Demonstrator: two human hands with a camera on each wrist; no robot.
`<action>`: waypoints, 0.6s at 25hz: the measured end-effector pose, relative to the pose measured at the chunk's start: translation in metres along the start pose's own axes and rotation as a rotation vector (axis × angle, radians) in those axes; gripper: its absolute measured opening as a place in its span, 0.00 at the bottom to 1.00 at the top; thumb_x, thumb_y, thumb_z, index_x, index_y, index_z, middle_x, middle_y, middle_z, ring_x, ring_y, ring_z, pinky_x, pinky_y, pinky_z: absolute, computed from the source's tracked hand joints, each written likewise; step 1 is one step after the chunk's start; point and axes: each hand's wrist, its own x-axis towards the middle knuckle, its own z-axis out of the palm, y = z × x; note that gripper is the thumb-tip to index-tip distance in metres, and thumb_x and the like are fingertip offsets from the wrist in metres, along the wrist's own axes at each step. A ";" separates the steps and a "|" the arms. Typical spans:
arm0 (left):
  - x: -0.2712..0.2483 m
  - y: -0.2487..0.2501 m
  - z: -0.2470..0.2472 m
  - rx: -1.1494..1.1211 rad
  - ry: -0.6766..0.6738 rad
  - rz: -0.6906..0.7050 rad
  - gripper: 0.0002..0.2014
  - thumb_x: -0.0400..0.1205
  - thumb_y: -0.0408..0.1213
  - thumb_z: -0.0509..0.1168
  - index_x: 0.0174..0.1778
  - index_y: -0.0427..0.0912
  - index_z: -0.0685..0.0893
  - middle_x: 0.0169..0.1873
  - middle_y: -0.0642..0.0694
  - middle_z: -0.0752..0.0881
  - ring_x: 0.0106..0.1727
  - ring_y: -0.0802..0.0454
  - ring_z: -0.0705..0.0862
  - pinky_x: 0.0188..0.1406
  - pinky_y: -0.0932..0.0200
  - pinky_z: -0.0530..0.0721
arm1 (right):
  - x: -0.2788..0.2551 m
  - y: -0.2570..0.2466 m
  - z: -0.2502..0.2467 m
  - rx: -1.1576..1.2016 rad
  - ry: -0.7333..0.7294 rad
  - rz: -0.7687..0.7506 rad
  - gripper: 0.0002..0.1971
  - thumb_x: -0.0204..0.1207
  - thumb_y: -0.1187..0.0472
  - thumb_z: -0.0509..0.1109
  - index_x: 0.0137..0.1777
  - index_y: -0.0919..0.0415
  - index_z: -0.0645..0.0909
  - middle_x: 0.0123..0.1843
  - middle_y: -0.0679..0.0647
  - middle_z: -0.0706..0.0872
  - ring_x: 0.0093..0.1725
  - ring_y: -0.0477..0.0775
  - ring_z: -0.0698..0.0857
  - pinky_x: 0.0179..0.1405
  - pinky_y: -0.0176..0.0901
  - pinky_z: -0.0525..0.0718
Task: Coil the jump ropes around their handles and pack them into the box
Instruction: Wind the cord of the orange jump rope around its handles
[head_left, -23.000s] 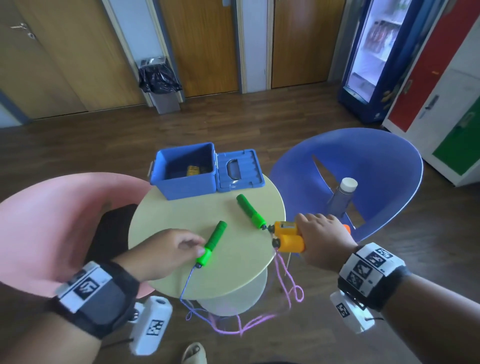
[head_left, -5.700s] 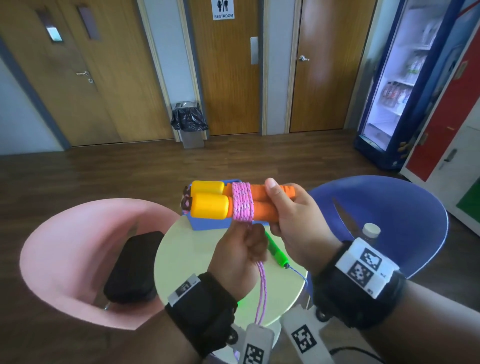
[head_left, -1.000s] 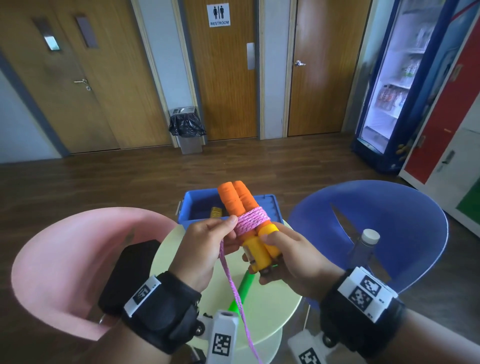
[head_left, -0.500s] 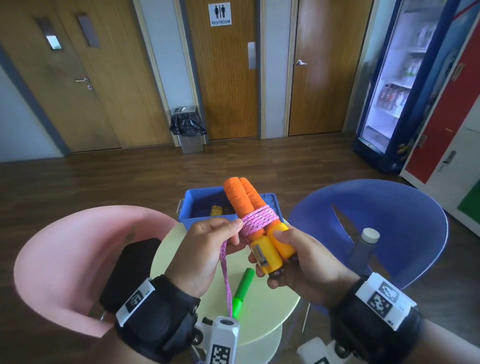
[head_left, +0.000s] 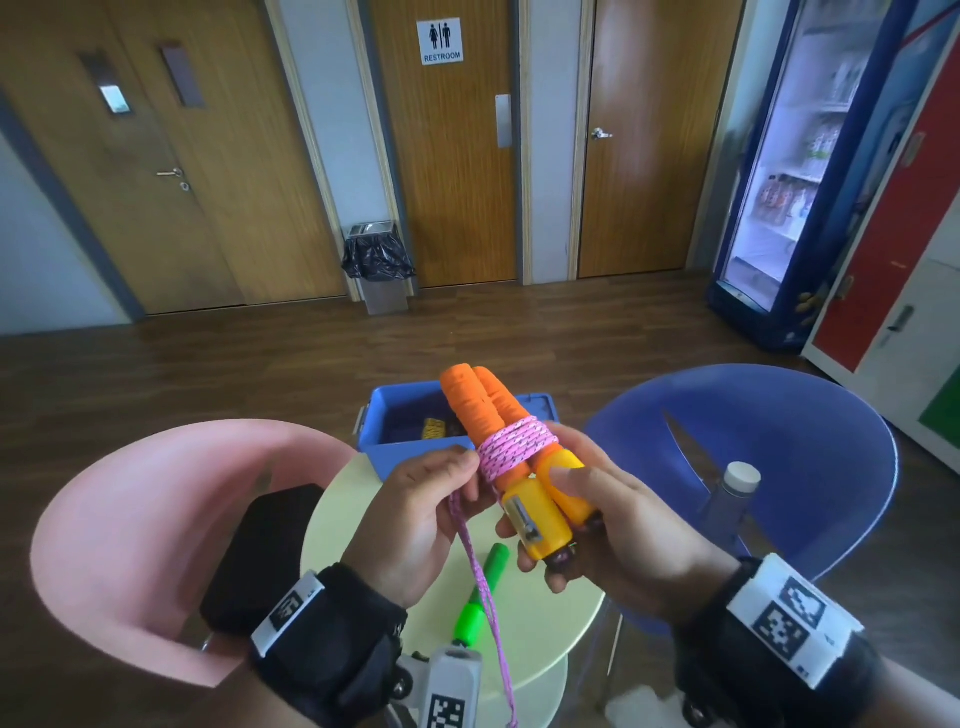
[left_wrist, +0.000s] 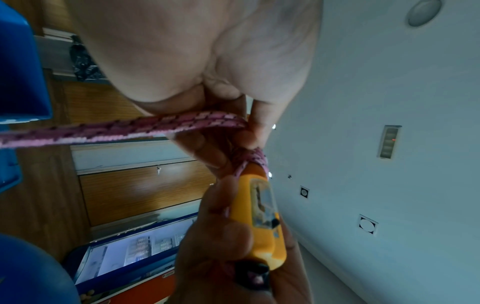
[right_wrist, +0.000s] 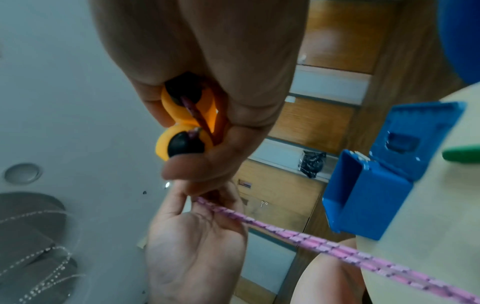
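Observation:
My right hand (head_left: 587, 514) grips the two orange and yellow handles (head_left: 540, 514) side by side, orange ends pointing up and away over the table. Pink rope (head_left: 514, 447) is coiled several turns round their middle. My left hand (head_left: 441, 493) pinches the doubled pink rope tail (left_wrist: 161, 127) beside the coil; the tail (right_wrist: 324, 244) hangs down past my wrist. The blue box (head_left: 395, 452) stands open behind the handles, a small yellow thing inside. A green handle (head_left: 480, 592) of the other rope lies on the round table (head_left: 550, 623).
A pink chair (head_left: 119, 525) with a black pouch (head_left: 260, 551) on its seat stands at the left. A blue chair (head_left: 810, 457) with a grey bottle (head_left: 727, 504) stands at the right. The box lid (right_wrist: 415, 139) lies open on the table.
Over the last second the handles tilted a little more upright and shifted right. My left hand stays pinched on the rope tail by the coil.

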 end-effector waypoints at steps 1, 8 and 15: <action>-0.001 0.002 0.001 0.007 -0.015 0.011 0.17 0.78 0.37 0.65 0.23 0.40 0.76 0.28 0.39 0.75 0.34 0.46 0.78 0.44 0.52 0.82 | -0.001 -0.003 -0.001 -0.017 -0.016 -0.019 0.26 0.75 0.56 0.65 0.73 0.37 0.72 0.53 0.74 0.87 0.41 0.71 0.85 0.28 0.49 0.84; -0.003 0.009 0.001 0.004 -0.089 0.005 0.16 0.74 0.40 0.71 0.22 0.40 0.76 0.30 0.37 0.77 0.34 0.43 0.81 0.41 0.52 0.85 | -0.008 -0.010 0.001 -0.077 -0.074 -0.088 0.25 0.75 0.64 0.67 0.68 0.38 0.72 0.59 0.73 0.85 0.45 0.79 0.87 0.31 0.56 0.89; -0.009 0.014 0.008 -0.053 -0.020 -0.033 0.17 0.75 0.34 0.64 0.19 0.40 0.78 0.26 0.40 0.79 0.30 0.49 0.82 0.33 0.60 0.85 | -0.009 -0.003 0.005 -0.118 -0.030 -0.159 0.25 0.73 0.67 0.68 0.65 0.39 0.73 0.60 0.69 0.85 0.49 0.76 0.88 0.34 0.54 0.89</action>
